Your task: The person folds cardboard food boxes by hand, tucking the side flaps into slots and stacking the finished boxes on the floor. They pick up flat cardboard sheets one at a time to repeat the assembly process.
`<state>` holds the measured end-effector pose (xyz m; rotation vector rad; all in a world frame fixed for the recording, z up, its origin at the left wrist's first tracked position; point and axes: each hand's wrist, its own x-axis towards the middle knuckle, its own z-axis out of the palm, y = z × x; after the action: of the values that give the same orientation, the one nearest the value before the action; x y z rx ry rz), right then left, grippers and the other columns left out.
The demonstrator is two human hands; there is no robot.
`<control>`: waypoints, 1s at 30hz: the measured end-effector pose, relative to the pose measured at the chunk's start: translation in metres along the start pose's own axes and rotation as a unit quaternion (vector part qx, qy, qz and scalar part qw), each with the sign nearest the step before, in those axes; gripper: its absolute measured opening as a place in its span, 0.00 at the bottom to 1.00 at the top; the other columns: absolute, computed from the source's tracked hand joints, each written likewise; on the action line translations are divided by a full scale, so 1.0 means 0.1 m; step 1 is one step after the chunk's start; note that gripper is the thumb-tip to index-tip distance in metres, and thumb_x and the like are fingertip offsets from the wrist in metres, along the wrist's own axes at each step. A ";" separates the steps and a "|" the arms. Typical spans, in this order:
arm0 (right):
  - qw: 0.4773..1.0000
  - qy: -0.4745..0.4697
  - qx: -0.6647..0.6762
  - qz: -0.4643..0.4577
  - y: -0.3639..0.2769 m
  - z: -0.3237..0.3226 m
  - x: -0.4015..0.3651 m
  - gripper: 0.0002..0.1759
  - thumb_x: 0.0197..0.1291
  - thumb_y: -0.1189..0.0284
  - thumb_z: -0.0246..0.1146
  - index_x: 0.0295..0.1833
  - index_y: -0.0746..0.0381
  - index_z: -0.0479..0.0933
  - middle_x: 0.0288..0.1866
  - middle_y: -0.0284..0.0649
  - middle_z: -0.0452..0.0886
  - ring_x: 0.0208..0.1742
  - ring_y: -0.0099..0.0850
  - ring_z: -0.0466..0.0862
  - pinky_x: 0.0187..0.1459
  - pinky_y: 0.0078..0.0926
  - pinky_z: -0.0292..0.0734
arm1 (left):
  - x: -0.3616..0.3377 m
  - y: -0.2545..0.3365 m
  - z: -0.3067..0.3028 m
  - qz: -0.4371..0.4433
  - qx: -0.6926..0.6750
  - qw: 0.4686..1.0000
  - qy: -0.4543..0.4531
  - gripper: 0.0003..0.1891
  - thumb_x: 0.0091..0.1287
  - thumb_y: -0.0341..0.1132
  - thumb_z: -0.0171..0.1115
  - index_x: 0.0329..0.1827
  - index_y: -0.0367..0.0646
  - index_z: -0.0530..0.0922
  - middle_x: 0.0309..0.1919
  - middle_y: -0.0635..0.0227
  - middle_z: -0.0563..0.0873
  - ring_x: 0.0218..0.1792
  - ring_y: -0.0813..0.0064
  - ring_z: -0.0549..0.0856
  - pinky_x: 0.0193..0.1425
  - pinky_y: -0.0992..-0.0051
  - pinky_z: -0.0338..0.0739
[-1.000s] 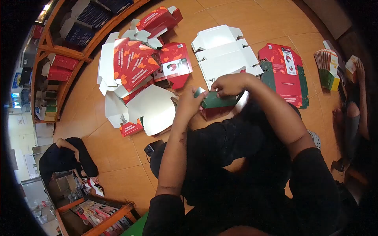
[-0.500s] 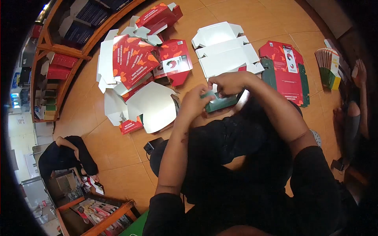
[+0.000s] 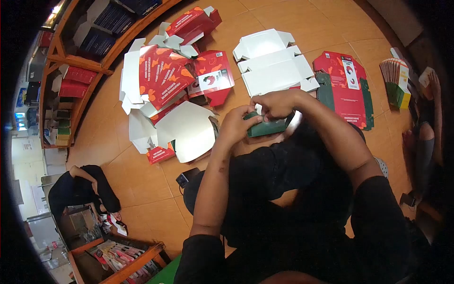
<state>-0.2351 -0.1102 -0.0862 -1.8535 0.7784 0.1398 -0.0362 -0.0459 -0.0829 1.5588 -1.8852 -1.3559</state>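
Note:
A small green-sided cardboard box (image 3: 267, 128) is in front of my knees, partly covered by my hands. My left hand (image 3: 240, 124) pinches its left corner between thumb and fingers. Curled over the top edge, my right hand (image 3: 278, 103) grips or presses the cardboard there; its fingertips are partly hidden. Just beyond lie flat white carton blanks (image 3: 272, 64), inner side up. To their right is a stack of red and green blanks (image 3: 345, 92) with printed labels.
Folded red boxes (image 3: 165, 75) and white-sided ones (image 3: 187, 130) are piled at left on the tiled floor (image 3: 142, 184). Wooden shelves (image 3: 90, 66) hold more boxes. One person (image 3: 85, 189) crouches at lower left; another person's leg (image 3: 425, 151) shows at right, near yellow-green cartons (image 3: 396, 85).
The whole view has shifted slightly. The box's green face now looks darker and tilted differently, and my fingers are still at its upper edge.

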 end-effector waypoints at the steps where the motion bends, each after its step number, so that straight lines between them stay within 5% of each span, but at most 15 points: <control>1: 1.000 0.001 -0.002 -0.003 0.01 -0.01 0.00 0.34 0.53 0.72 0.69 0.67 0.61 0.67 0.45 0.50 0.84 0.50 0.43 0.84 0.48 0.38 0.75 | 0.01 -0.03 -0.02 0.001 0.002 1.000 0.003 0.15 0.65 0.40 0.69 0.45 0.38 0.81 0.31 0.67 0.85 0.34 0.75 0.83 0.41 0.72 0.76; 3: 0.999 0.000 -0.014 -0.046 0.07 -0.03 0.02 0.34 0.54 0.72 0.69 0.67 0.60 0.67 0.44 0.49 0.85 0.50 0.43 0.84 0.48 0.37 0.75 | 0.04 -0.07 -0.06 -0.070 -0.159 0.983 -0.064 0.12 0.67 0.39 0.68 0.43 0.37 0.82 0.29 0.71 0.84 0.32 0.81 0.80 0.39 0.76 0.75; 5: 0.999 -0.005 -0.028 -0.018 0.00 -0.01 -0.02 0.36 0.55 0.73 0.69 0.69 0.61 0.64 0.46 0.50 0.85 0.50 0.43 0.84 0.48 0.37 0.76 | 0.02 -0.10 0.05 0.037 -0.034 0.999 -0.006 0.10 0.68 0.37 0.67 0.42 0.37 0.83 0.33 0.68 0.86 0.35 0.78 0.82 0.43 0.73 0.77; 8: 0.999 0.006 -0.032 -0.031 0.00 0.03 -0.06 0.31 0.56 0.77 0.66 0.66 0.61 0.64 0.43 0.48 0.86 0.45 0.40 0.85 0.45 0.35 0.76 | 0.00 -0.07 0.09 0.008 0.014 1.000 -0.022 0.10 0.67 0.36 0.67 0.43 0.37 0.83 0.34 0.67 0.87 0.37 0.76 0.84 0.47 0.72 0.77; 11: 0.998 0.013 -0.041 -0.043 0.03 0.02 -0.03 0.32 0.57 0.76 0.66 0.66 0.61 0.63 0.43 0.49 0.86 0.46 0.42 0.85 0.47 0.36 0.77 | 0.05 -0.19 0.12 0.044 0.000 0.999 0.016 0.09 0.66 0.35 0.68 0.42 0.39 0.82 0.31 0.68 0.86 0.36 0.79 0.84 0.40 0.76 0.77; 13: 0.996 0.016 -0.082 -0.022 -0.07 -0.01 -0.10 0.32 0.57 0.75 0.67 0.66 0.61 0.63 0.41 0.49 0.86 0.47 0.43 0.86 0.47 0.38 0.78 | 0.02 -0.08 0.05 -0.037 -0.154 0.987 -0.016 0.08 0.67 0.35 0.68 0.42 0.41 0.81 0.27 0.71 0.84 0.28 0.83 0.82 0.31 0.81 0.75; 16: 0.997 0.008 -0.071 -0.018 -0.05 -0.04 -0.15 0.32 0.56 0.76 0.67 0.65 0.61 0.63 0.40 0.49 0.86 0.46 0.44 0.86 0.47 0.39 0.78 | -0.02 0.04 -0.01 -0.101 -0.176 0.977 -0.067 0.08 0.69 0.36 0.66 0.42 0.40 0.79 0.24 0.74 0.82 0.20 0.87 0.78 0.24 0.85 0.70; 26: 0.993 0.020 -0.117 -0.019 -0.08 -0.03 -0.17 0.31 0.53 0.78 0.68 0.63 0.58 0.66 0.38 0.48 0.86 0.43 0.45 0.86 0.44 0.40 0.78 | 0.02 -0.06 0.22 -0.044 -0.125 0.984 -0.123 0.13 0.71 0.39 0.63 0.39 0.36 0.81 0.22 0.73 0.81 0.17 0.85 0.79 0.20 0.82 0.71; 28: 0.992 0.040 -0.114 -0.036 -0.11 -0.04 -0.19 0.29 0.55 0.78 0.67 0.62 0.58 0.67 0.38 0.47 0.86 0.43 0.45 0.86 0.44 0.40 0.78 | 0.00 0.05 0.18 -0.142 -0.116 0.975 -0.123 0.16 0.72 0.44 0.62 0.42 0.36 0.81 0.22 0.72 0.82 0.15 0.85 0.77 0.19 0.81 0.70; 30: 0.988 0.108 -0.102 -0.046 -0.22 -0.11 -0.27 0.26 0.56 0.78 0.66 0.61 0.58 0.69 0.37 0.45 0.85 0.41 0.41 0.86 0.44 0.38 0.78 | 0.00 0.07 0.14 -0.138 -0.141 0.972 -0.124 0.17 0.72 0.45 0.62 0.42 0.36 0.82 0.22 0.72 0.81 0.15 0.85 0.76 0.19 0.81 0.69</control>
<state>-0.2463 -0.1031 -0.0524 -2.1205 0.8492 -0.0426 -0.0511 -0.0399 -0.0841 1.6062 -1.5513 -1.9258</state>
